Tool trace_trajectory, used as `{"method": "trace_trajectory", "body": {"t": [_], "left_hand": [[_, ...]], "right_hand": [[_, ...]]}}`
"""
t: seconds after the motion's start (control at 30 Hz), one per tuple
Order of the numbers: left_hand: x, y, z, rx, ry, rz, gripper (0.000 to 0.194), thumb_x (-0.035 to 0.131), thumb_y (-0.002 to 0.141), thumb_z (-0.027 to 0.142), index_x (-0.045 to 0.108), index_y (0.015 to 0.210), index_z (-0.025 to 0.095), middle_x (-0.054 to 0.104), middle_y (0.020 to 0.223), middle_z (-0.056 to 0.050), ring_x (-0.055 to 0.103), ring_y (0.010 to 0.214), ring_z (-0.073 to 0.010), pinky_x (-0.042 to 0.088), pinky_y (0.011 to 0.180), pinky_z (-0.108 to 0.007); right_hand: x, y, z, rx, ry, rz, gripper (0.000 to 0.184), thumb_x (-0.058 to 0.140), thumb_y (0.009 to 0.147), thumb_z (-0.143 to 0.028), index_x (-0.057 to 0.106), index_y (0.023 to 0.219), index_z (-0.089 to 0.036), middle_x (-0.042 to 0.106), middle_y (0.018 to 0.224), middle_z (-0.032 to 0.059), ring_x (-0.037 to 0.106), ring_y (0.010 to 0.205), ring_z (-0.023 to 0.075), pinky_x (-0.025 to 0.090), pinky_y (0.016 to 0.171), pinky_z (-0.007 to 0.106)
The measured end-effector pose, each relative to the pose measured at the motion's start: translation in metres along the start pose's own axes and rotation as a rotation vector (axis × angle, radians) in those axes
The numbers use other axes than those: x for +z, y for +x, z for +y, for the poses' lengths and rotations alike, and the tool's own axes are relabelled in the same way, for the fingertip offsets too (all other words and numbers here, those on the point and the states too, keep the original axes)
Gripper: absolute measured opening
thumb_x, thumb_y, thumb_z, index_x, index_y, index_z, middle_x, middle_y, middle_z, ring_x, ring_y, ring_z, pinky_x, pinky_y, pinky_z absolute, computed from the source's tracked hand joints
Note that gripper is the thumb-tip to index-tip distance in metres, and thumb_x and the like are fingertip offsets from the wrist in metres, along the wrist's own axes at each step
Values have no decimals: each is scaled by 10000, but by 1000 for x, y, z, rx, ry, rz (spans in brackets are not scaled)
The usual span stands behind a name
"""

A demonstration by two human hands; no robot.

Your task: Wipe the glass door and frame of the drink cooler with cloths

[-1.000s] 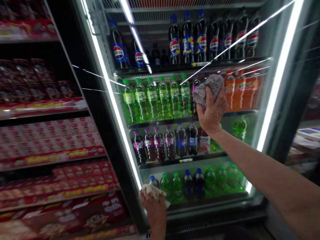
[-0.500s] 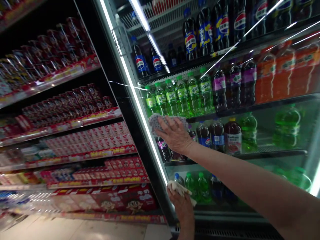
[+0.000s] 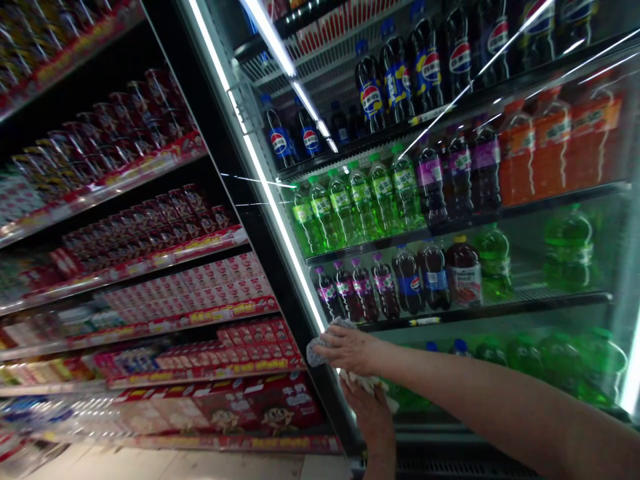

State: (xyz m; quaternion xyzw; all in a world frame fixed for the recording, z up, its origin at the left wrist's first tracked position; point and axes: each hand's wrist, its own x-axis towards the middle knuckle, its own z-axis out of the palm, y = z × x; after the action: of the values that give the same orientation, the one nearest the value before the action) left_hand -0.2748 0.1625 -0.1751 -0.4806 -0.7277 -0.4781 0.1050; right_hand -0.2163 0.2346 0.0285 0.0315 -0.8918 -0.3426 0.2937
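Observation:
My right hand [image 3: 353, 348] presses a grey speckled cloth [image 3: 315, 351] flat against the lower left of the cooler's glass door, by the dark door frame [image 3: 260, 250]. Its fingers point left across the cloth. Just below, my left hand [image 3: 369, 408] grips a crumpled cream cloth [image 3: 365, 381], also at the glass near the lit edge strip. The two hands almost touch, and part of the cream cloth is hidden. Behind the glass stand small purple-labelled bottles [image 3: 385, 287] and green soda bottles [image 3: 360, 197].
Left of the cooler are shelves [image 3: 165, 287] with cans, small cartons and red boxes [image 3: 270, 407]. Cola bottles [image 3: 371, 93] and orange soda bottles [image 3: 555, 147] fill higher cooler shelves. Pale floor tiles [image 3: 190, 463] show at the bottom left.
My right hand has slid the grey cloth down the glass from the green bottles' shelf to the door's lower left edge. My left hand stays low with the cream cloth, shifted slightly.

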Motion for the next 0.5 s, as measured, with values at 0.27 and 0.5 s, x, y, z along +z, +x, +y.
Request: {"method": "trace_trajectory", "body": {"t": [0.27,0.5], "left_hand": [[7,6,-6,82,5,62,715,455,940,361,237,1495,-34,263,1553,-383,202,1541,-439,381,1194,-636],[-6,31,1,74,-19,28,667,569,804,404,508,1347,20,483,1425,-340,422,1410,-450,458,1082,-641]], "right_hand": [[-115,-49,72,251,-102,-46,541,613,894,-170,549,1406,-334,368,1621,13,340,1460,286,220,1239,568],[-214,-152,140,770,-389,52,548,615,931,-413,473,1460,-444,318,1628,2,316,1486,291,131,1235,636]]}}
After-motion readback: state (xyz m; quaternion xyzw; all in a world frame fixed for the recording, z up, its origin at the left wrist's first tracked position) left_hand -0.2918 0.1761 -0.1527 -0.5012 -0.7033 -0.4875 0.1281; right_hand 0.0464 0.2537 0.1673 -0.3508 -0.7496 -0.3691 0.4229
